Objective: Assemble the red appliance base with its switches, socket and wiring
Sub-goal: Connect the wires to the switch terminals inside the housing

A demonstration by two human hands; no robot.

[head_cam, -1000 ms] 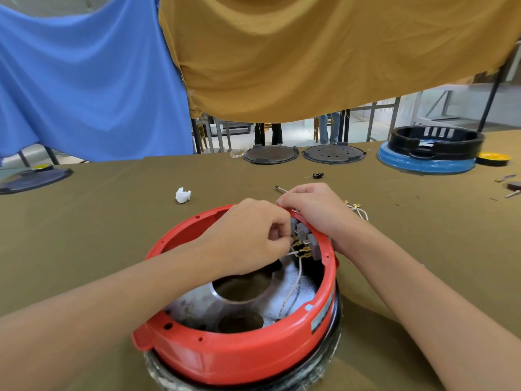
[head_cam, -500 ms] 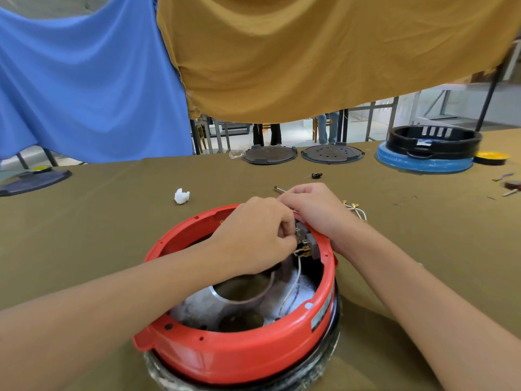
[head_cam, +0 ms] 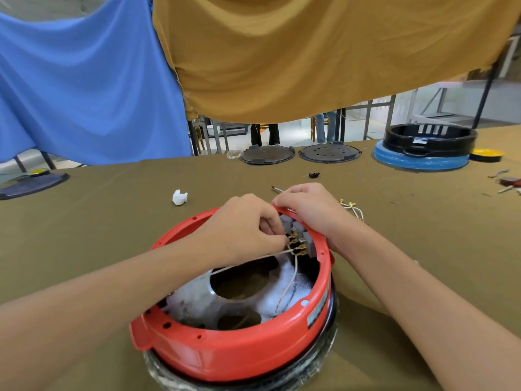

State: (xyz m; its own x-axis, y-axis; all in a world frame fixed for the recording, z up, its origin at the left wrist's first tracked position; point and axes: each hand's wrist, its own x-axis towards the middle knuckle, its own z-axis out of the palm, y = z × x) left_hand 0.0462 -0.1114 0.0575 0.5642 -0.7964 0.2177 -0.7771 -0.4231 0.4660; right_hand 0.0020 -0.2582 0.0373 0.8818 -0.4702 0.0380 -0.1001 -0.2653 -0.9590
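Observation:
The round red appliance base [head_cam: 234, 351] stands upside down near the table's front, its metal inside showing. Grey switch blocks [head_cam: 298, 228] with brass terminals [head_cam: 297, 245] sit inside its far right wall. My left hand [head_cam: 242, 230] reaches in from the left, fingers pinched on a white wire [head_cam: 245, 263] at the terminals. My right hand [head_cam: 307, 206] grips the far rim of the base just behind the switches. A second white wire [head_cam: 290, 280] hangs from the terminals down onto the metal plate.
Loose white wires with brass ends [head_cam: 352, 207] lie right of my right hand. A white scrap [head_cam: 179, 197], a screwdriver tip [head_cam: 277, 189], two dark round lids [head_cam: 267, 155], a black ring on a blue ring [head_cam: 423, 148] and small tools [head_cam: 507, 182] sit farther back.
My left hand has shifted slightly at the terminals, and a white wire now stretches from them leftward under that hand. My right hand stays on the rim.

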